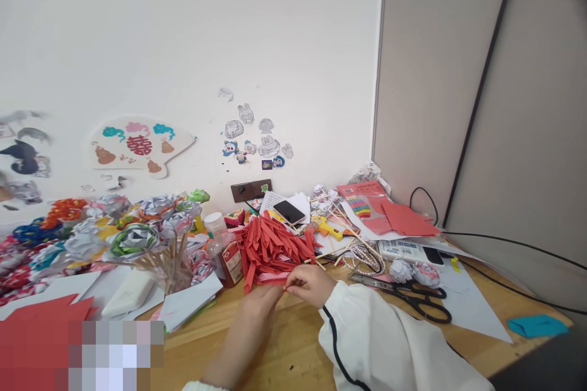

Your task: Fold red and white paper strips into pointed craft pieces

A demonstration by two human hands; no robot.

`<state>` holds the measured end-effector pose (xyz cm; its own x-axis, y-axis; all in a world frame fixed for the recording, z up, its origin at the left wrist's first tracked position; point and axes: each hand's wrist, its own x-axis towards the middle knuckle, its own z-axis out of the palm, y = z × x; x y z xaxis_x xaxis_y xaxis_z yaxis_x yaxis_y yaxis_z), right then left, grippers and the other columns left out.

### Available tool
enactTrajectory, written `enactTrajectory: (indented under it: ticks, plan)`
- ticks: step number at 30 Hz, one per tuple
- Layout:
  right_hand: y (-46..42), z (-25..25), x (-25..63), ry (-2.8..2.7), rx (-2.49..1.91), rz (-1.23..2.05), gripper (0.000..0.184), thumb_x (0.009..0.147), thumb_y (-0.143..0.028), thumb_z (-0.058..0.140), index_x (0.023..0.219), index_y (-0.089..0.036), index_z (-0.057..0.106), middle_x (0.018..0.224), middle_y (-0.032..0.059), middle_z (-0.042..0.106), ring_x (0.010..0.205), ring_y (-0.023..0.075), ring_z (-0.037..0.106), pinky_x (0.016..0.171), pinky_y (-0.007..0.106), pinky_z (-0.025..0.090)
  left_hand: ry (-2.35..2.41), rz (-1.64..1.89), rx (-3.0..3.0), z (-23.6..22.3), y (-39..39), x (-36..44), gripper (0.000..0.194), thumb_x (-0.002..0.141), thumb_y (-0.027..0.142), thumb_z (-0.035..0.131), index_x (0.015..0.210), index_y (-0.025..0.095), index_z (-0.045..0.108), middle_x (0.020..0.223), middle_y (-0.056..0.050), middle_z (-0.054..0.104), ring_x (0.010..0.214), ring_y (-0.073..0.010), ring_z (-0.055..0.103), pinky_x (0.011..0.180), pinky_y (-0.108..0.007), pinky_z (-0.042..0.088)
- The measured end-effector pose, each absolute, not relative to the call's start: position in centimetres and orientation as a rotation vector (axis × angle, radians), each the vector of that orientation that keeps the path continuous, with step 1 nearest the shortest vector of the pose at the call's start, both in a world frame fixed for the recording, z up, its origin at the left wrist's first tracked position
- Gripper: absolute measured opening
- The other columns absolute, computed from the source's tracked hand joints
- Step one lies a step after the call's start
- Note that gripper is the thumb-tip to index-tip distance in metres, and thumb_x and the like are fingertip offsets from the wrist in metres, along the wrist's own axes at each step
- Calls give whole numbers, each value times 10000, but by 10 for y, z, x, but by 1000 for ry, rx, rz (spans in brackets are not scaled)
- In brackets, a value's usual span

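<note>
My left hand (262, 306) and my right hand (312, 284) meet at the fingertips above the front part of the wooden table. Both are closed in a pinch, with a small red piece of paper (285, 288) just showing between them; most of it is hidden by my fingers. Right behind my hands lies a heap of folded red paper strips (275, 244), with a pinkish strip at its front edge. A bottle with a red label (232, 263) stands left of the heap. Black-handled scissors (424, 302) lie to the right of my right sleeve.
At the left are crumpled paper flowers (132, 238), a bundle of wooden sticks (167, 266) and white paper (188, 305). A phone (288, 212), a yellow glue gun (329, 229), bead strings (367, 258) and red sheets (408, 219) lie toward the back. Black cables run along the right.
</note>
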<state>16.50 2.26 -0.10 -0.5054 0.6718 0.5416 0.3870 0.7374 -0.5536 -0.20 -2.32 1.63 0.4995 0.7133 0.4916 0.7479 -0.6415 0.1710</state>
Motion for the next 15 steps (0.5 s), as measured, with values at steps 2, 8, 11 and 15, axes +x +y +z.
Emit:
enactTrajectory:
  ticks: [2,8,11,15]
  plan:
    - [24,-2,166,-2141,-799,479,103,689,-225,540,764,-171,584,701,17,578,607,100,516,569,189,416,-1186,-824,-2621,14,-22,-5,267,679,85,392,877,181,543,726,-53,616,652,-161,560,554,-254,435]
    - [26,-3,165,-2101,-781,544,124,687,-242,551,780,-172,596,698,20,591,620,106,533,581,195,433,-1016,-914,-2485,9,-20,-12,318,695,95,386,977,177,507,857,-98,615,788,-185,563,660,-308,460]
    - [26,-2,166,-2106,-780,544,126,682,-232,557,785,-173,598,699,22,595,621,111,538,579,201,434,-1000,-918,-2491,12,-22,-10,299,724,92,367,974,175,507,871,-101,608,824,-184,550,703,-323,449]
    - [26,-1,168,-2117,-741,457,118,707,-233,529,778,-172,601,703,28,602,644,120,541,604,216,423,-1062,-983,-2542,17,-24,-5,236,758,132,379,936,177,527,870,-95,599,829,-180,541,730,-328,438]
